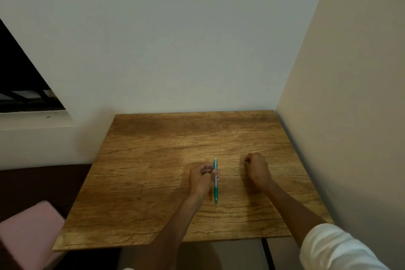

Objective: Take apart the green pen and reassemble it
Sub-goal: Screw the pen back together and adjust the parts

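The green pen (215, 188) is whole, with a green grip, a pale barrel and a green clip end. It points with its tip toward me and its clip end away, over the middle of the wooden table (153, 160). My left hand (200, 178) pinches the pen's upper half between thumb and fingers. My right hand (257, 169) rests on the table a short way to the right of the pen, curled into a loose fist with nothing visible in it.
The table stands in a corner, with a white wall (175, 50) behind it and a beige wall (350, 94) along its right edge. A pink cushioned seat (28, 232) sits at the lower left. A dark window opening (19, 85) is at the far left.
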